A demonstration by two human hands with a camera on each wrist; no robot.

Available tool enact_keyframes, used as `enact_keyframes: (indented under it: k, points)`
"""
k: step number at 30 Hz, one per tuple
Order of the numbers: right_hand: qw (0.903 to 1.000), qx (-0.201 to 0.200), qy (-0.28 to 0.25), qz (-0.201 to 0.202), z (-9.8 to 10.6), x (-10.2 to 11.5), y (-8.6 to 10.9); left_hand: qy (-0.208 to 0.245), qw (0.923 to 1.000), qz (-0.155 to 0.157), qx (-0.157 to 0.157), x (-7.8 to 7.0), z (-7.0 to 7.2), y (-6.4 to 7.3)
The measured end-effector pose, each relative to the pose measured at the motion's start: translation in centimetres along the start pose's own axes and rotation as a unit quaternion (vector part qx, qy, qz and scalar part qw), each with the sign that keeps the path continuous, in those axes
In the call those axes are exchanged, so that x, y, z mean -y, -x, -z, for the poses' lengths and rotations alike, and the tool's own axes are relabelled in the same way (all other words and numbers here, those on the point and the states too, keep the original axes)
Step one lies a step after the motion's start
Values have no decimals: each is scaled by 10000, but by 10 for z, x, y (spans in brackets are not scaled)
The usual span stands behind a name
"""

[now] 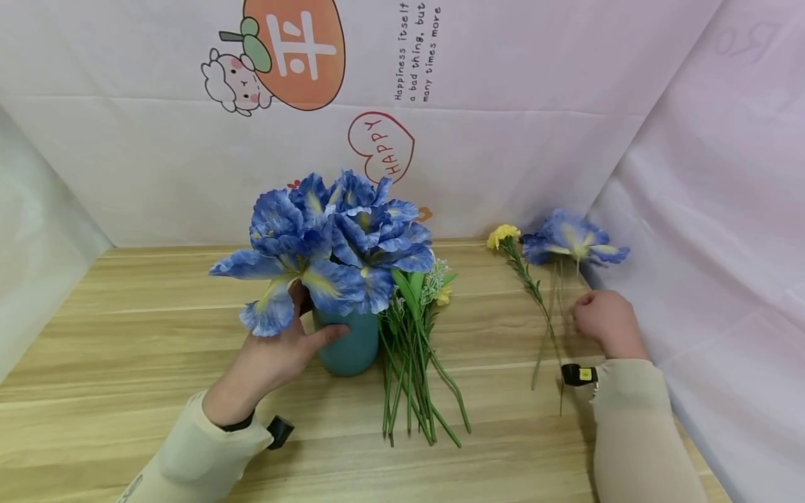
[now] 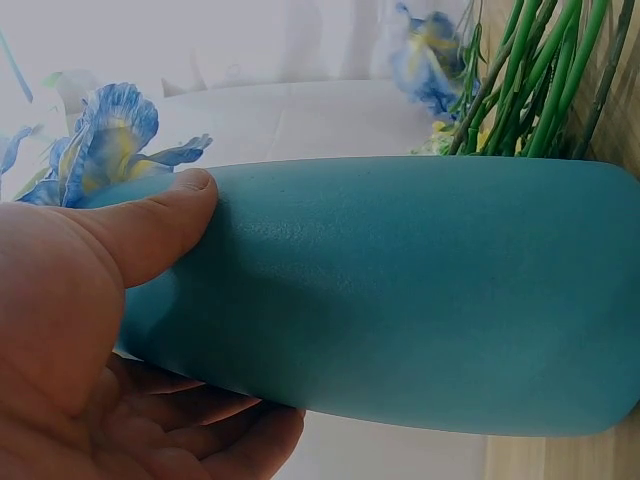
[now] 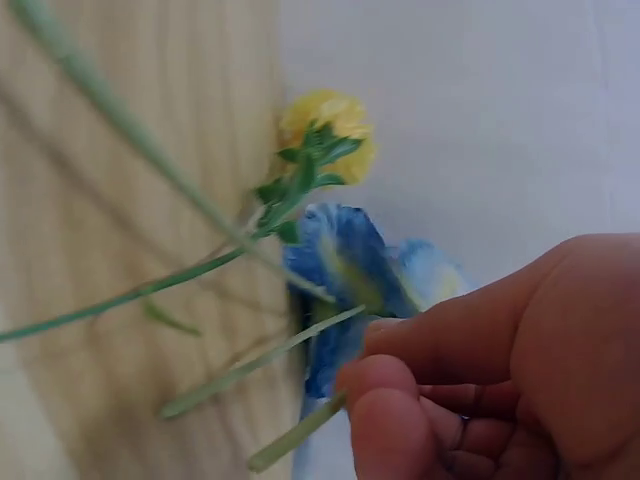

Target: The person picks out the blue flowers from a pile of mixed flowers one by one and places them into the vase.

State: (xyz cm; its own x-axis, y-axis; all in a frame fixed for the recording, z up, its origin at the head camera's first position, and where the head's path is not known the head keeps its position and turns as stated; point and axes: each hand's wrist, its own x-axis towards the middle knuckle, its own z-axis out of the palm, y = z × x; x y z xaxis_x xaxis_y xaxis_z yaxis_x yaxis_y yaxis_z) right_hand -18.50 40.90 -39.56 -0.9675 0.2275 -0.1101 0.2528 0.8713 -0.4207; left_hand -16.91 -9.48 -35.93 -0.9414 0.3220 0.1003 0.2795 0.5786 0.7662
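Observation:
My left hand (image 1: pixel 277 356) grips a teal vase (image 1: pixel 349 346) near its top, thumb along the front and fingers round the far side. Large blue irises (image 1: pixel 342 279) with yellow centres fill the vase's mouth and hide its rim. In the left wrist view the vase's smooth side (image 2: pixel 400 290) spans the picture, thumb and fingers wrapped about one end. Over at the right, my right hand (image 1: pixel 606 321) pinches a thin green stem (image 3: pixel 295 432) between thumb and forefinger. Just beyond that hand are blue iris blooms (image 1: pixel 569 237), their stems reaching toward me.
Right of the vase lies a bundle of green stems (image 1: pixel 415 377) with small white blossoms and a yellow flower. A yellow carnation (image 1: pixel 503 235) lies left of the blue blooms at the right. White printed cloth (image 1: pixel 503 154) stands behind the wooden table (image 1: pixel 126 349).

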Motion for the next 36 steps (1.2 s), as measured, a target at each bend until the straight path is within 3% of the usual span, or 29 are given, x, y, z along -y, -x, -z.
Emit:
enact_keyframes:
  k: [4,12,19,26,29,32,36]
  points:
    - [9994,-219,-265,-58,4,6,5,-23,10000,-45,-16,0,0,0]
    - [9926,-266,-1167,-212,10,13,11,-76,9998,-126,-103,2,0,0]
    - [9929,-378,-1081,-318,25,20,23,2,10000,-18,-52,2,0,0]
    - [9761,-900,-1869,-644,36,34,31,5,10000,4,-47,3,-2,0]
    - [9803,-650,-1786,-528,37,35,32,-58,10000,10,-69,3,-2,0]
    - [9894,-438,-1350,-317,35,33,32,-70,10000,21,-65,3,-2,0]
    - [9949,-560,-829,-91,33,29,31,-71,10000,39,-54,1,0,1]
